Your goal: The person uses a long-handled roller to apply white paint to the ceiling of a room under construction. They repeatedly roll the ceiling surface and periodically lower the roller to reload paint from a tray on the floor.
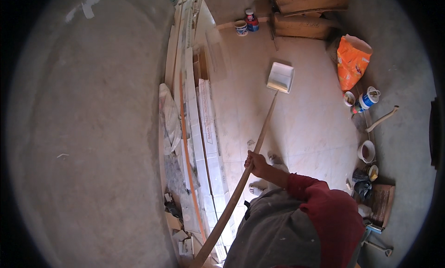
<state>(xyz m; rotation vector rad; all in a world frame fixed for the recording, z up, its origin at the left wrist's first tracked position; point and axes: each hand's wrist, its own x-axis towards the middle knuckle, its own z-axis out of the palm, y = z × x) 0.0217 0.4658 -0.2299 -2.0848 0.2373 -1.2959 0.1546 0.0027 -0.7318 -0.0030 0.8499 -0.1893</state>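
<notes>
My right hand [255, 161], at the end of a red sleeve, grips a long wooden pole [236, 189]. The pole runs from the lower edge up to a white tray [280, 71] on the tiled floor, where a cream strip, perhaps a roller [277, 86], lies at its tip; I cannot make it out clearly. My left hand is not in view. My feet in sandals show below the right hand.
Boards and long cartons [206, 119] line the left, beside a grey wall [92, 129]. Brown boxes [303, 27] and small tubs [241, 28] stand at the back. An orange bag [352, 59], several buckets [368, 97], a tool handle [382, 117] and a wooden board [382, 203] line the right.
</notes>
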